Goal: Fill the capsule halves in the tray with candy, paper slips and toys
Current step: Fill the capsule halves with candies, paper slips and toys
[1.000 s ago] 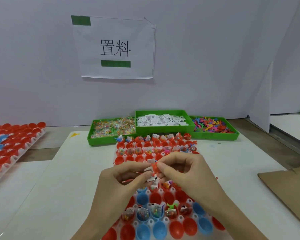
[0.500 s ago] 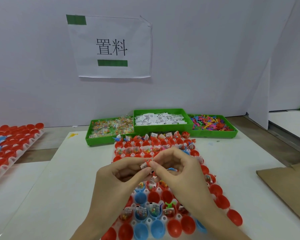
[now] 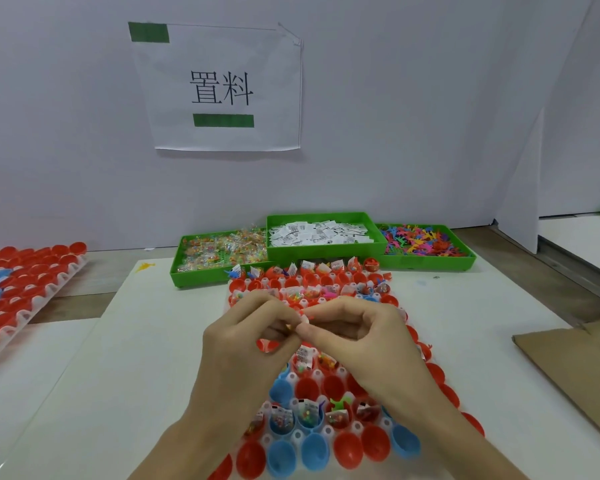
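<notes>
A white tray (image 3: 293,439) of red and blue capsule halves lies on the table before me. Several halves hold candy, slips and toys; others near the front are empty. My left hand (image 3: 243,344) and my right hand (image 3: 364,341) meet above the tray's middle. Between their fingertips both pinch a small item (image 3: 303,319), white with orange-red bits; I cannot tell exactly what it is. Behind the tray stand three green bins: candy (image 3: 222,251), paper slips (image 3: 317,233) and coloured toys (image 3: 420,242).
A second tray of red and blue capsule halves (image 3: 21,282) sits at the left on a lower surface. Brown cardboard (image 3: 575,365) lies at the right table edge. A white wall with a paper sign (image 3: 222,88) stands behind the bins.
Both hands have stayed joined over the tray and shifted slightly toward the far end. The view has tilted a little.
</notes>
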A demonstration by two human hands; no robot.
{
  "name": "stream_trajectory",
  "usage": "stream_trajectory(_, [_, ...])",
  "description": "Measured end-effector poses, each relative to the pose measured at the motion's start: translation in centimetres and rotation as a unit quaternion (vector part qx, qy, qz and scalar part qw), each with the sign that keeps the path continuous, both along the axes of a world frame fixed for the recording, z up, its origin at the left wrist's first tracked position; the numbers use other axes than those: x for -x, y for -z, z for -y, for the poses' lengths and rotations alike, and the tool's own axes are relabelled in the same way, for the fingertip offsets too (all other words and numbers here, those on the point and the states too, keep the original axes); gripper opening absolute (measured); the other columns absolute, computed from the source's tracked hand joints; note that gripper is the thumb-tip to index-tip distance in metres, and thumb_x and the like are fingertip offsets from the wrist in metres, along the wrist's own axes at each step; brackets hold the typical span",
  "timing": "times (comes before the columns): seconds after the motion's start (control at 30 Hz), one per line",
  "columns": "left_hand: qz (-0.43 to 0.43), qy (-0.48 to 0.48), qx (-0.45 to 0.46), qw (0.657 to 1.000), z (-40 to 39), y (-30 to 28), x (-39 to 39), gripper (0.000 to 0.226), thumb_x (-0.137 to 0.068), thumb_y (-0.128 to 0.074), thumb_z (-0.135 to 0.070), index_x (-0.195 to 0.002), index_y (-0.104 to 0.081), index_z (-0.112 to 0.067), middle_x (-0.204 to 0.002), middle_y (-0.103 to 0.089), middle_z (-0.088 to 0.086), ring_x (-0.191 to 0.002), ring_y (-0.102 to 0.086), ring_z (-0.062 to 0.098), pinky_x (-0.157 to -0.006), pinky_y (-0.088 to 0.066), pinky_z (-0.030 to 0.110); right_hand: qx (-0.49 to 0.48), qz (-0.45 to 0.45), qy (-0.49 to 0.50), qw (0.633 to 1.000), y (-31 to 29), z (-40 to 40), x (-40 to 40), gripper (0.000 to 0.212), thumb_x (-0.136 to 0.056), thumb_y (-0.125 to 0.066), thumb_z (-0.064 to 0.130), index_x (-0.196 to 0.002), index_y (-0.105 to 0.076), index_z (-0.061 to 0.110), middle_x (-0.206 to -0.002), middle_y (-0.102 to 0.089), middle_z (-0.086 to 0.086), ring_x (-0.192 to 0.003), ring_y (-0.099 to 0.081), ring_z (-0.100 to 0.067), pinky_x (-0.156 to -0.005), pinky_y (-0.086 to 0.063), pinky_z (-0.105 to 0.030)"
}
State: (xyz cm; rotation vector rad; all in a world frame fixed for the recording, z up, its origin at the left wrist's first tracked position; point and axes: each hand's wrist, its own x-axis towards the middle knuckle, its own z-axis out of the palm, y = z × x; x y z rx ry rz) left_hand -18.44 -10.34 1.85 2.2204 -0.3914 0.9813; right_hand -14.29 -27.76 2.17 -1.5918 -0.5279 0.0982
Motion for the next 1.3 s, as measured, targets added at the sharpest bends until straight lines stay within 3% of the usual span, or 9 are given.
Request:
stream_trajectory(0.07, [-0.016,0.029,0.006,0.999,0.3,-0.4,-0.1,0.020,-0.074,-0.085,-0.018,-0.091,-0.078,-0.010,-0.092,-0.069,-0.003,-0.076,-0.070,0.006,-0.071,-0.059,0.015,0.016,-0.005,0.004,1.000,-0.4,0.7,-0.5,0.015,-0.084,-0.082,0.024,-0.099,-0.080,0.020,-0.093,-0.080,0.003,-0.091,-0.076,-0.012,-0.084,-0.059,-0.021])
stream_trajectory(0.17, [-0.087,0.106,0.088,0.987,0.9,-1.0,0.0,0.026,-0.077,-0.083,-0.020,-0.103,-0.080,-0.018,-0.100,-0.072,-0.009,-0.084,-0.074,0.006,-0.077,-0.060,0.017,0.053,-0.011,0.002,0.999,-1.7,2.7,-1.6,0.010,-0.087,-0.080,0.020,-0.097,-0.081,0.020,-0.091,-0.080,0.002,-0.088,-0.077,-0.013,-0.080,-0.058,-0.018])
stream_trajectory(0.33, [-0.166,0.140,0.169,0.961,2.5,-1.4,-0.3,0.018,-0.079,-0.085,-0.022,-0.097,-0.081,-0.024,-0.088,-0.078,-0.007,-0.079,-0.077,0.016,-0.072,-0.063,0.029,0.133,-0.018,-0.060,0.989,-3.4,5.9,-2.3,0.007,-0.085,-0.082,0.022,-0.092,-0.081,0.022,-0.091,-0.079,-0.001,-0.087,-0.077,-0.016,-0.080,-0.059,-0.019])
stream_trajectory(0.5, [-0.243,0.155,0.087,0.953,4.4,-0.7,-1.6,0.035,-0.078,-0.086,-0.033,-0.110,-0.073,-0.027,-0.094,-0.076,-0.014,-0.087,-0.073,0.003,-0.077,-0.061,0.023,0.190,-0.015,-0.065,0.980,-2.8,8.5,-1.9,0.008,-0.084,-0.084,0.025,-0.091,-0.081,0.025,-0.090,-0.079,0.001,-0.086,-0.076,-0.015,-0.078,-0.057,-0.018])
stream_trajectory(0.73, [-0.323,0.194,-0.046,0.925,6.0,0.1,-2.4,0.024,-0.076,-0.090,-0.030,-0.093,-0.076,-0.022,-0.079,-0.075,-0.013,-0.074,-0.069,-0.004,-0.069,-0.053,0.012,0.228,-0.034,-0.069,0.971,0.1,9.9,-0.3,0.008,-0.086,-0.081,0.017,-0.088,-0.081,0.025,-0.085,-0.079,0.000,-0.080,-0.076,-0.015,-0.073,-0.057,-0.019])
stream_trajectory(0.93, [-0.332,0.188,-0.111,0.918,6.6,-0.5,-2.6,0.028,-0.076,-0.090,-0.030,-0.092,-0.071,-0.017,-0.076,-0.076,-0.008,-0.069,-0.067,-0.004,-0.066,-0.050,0.009,0.302,0.048,-0.020,0.952,0.6,9.9,0.3,0.018,-0.084,-0.080,0.015,-0.082,-0.079,0.033,-0.084,-0.075,0.015,-0.081,-0.072,-0.005,-0.073,-0.057,-0.018])
stream_trajectory(1.2, [-0.306,0.132,-0.201,0.921,8.2,-0.4,-2.6,0.030,-0.078,-0.086,-0.029,-0.092,-0.061,-0.021,-0.080,-0.070,-0.008,-0.079,-0.063,0.009,-0.071,-0.053,0.026,0.382,0.061,-0.013,0.922,0.1,9.8,0.6,0.020,-0.081,-0.076,0.012,-0.084,-0.076,0.032,-0.081,-0.073,0.012,-0.075,-0.067,-0.001,-0.064,-0.051,-0.014])
stream_trajectory(1.3, [-0.316,0.135,-0.198,0.918,8.0,-0.5,-2.5,0.038,-0.077,-0.088,-0.034,-0.090,-0.052,-0.028,-0.074,-0.065,-0.012,-0.073,-0.062,0.005,-0.064,-0.050,0.018,0.392,0.066,-0.013,0.917,0.1,9.5,0.6,0.019,-0.081,-0.074,0.013,-0.085,-0.075,0.031,-0.082,-0.072,0.012,-0.077,-0.065,0.002,-0.065,-0.050,-0.012])
